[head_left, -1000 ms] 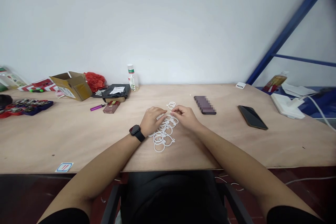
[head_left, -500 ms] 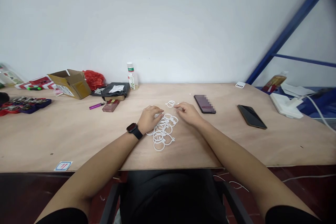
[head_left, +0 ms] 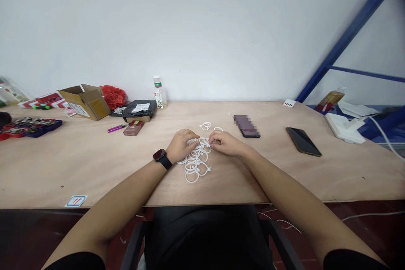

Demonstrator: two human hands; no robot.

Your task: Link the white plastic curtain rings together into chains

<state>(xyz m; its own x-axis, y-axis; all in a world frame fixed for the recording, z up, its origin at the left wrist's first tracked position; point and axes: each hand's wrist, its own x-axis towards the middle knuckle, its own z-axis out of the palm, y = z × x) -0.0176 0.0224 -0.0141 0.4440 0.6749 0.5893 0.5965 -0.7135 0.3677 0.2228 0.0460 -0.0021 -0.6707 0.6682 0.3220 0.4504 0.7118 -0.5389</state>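
Note:
A heap of white plastic curtain rings [head_left: 192, 176] with small eyelets lies on the table in front of me. My left hand [head_left: 182, 146], with a black watch at the wrist, rests at the heap's upper left. Its thumb and forefinger are closed on a white ring, partly hidden by the fingers. At the heap's upper right my right hand [head_left: 225, 143] pinches the edge of a ring between thumb and fingertips. Beyond the hands lie some loose rings [head_left: 206, 129], and another ring [head_left: 218, 128] shows just behind my right hand.
Two phones [head_left: 247, 126] [head_left: 303, 141] lie to the right, near a white power adapter [head_left: 344, 128]. To the left are a dark red small box [head_left: 133, 128], a purple lighter [head_left: 116, 128], a black parcel [head_left: 139, 111], a bottle [head_left: 159, 93] and an open carton [head_left: 85, 101].
My right hand has come back toward me and slightly left, from the loose rings to the heap. A ring it had covered now shows behind it. My left hand has barely moved.

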